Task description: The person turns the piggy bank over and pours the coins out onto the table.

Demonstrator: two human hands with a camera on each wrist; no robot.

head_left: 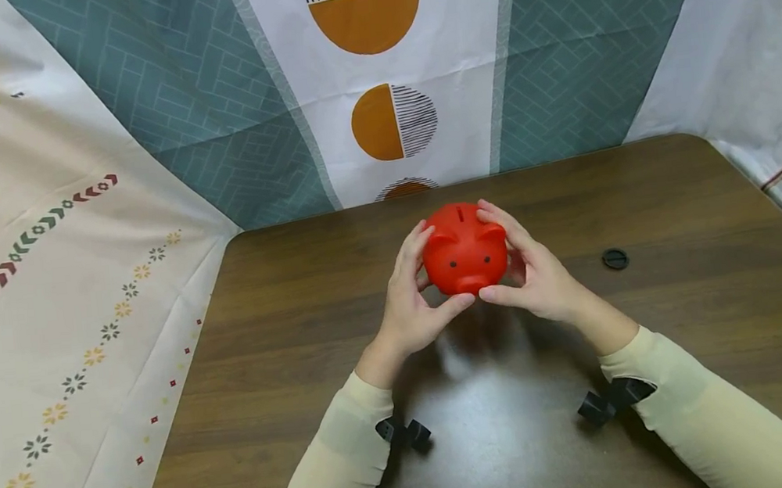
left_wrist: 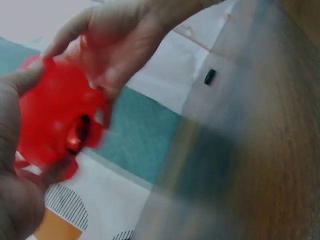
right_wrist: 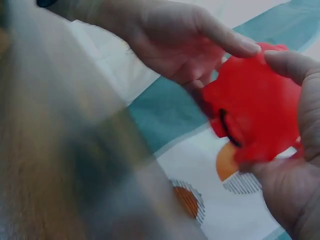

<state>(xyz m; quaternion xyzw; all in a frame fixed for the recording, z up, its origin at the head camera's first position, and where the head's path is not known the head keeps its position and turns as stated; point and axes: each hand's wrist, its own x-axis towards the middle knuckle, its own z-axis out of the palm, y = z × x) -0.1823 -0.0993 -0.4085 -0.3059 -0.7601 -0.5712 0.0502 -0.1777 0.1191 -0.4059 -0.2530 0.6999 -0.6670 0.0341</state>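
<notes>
A red piggy bank (head_left: 466,256) is held up between both hands above the table, its snout toward the head camera and a coin slot on top. The left hand (head_left: 410,297) grips its left side, thumb by the snout and fingers curled round the back. Its right side is gripped by the right hand (head_left: 541,278) in the same manner. The underside shows a round, dark-edged opening (left_wrist: 78,134) in the left wrist view. A small black round plug (head_left: 615,258) lies on the table to the right of the hands, apart from them.
The brown wooden table (head_left: 291,379) reflects light in front of the hands. Behind it hangs a patterned teal and white cloth (head_left: 221,95). A cream cloth with small flower motifs (head_left: 51,308) borders the left side, and white fabric (head_left: 755,60) the right.
</notes>
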